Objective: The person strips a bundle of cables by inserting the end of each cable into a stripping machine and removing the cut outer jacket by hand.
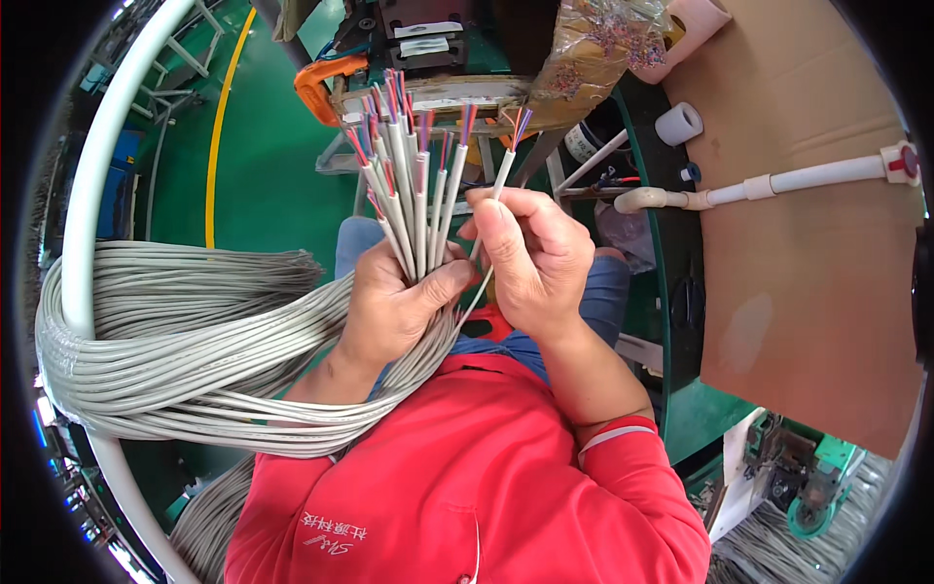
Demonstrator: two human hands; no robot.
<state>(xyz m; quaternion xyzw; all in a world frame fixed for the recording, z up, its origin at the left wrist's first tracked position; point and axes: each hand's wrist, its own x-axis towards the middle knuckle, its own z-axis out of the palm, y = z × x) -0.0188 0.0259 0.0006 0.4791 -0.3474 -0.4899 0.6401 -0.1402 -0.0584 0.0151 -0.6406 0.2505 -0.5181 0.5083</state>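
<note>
Red shirt (428, 467), bottom centre; above it, left hand (394, 307) grips grey cables (420, 209) while right hand (535, 253) pinches a single cable (504, 173), best held below its coloured wires (524, 122).

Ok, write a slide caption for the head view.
Left grip holds a bunch of grey cables; right grip pinches one cable with coloured wire ends.

A glossy green floor (263, 165) carries a yellow line (216, 146) at upper left, with metal stands (175, 95) beside it; a white pole (100, 161) runs down the left side, and a broad brown board (808, 302) spans the right
</note>
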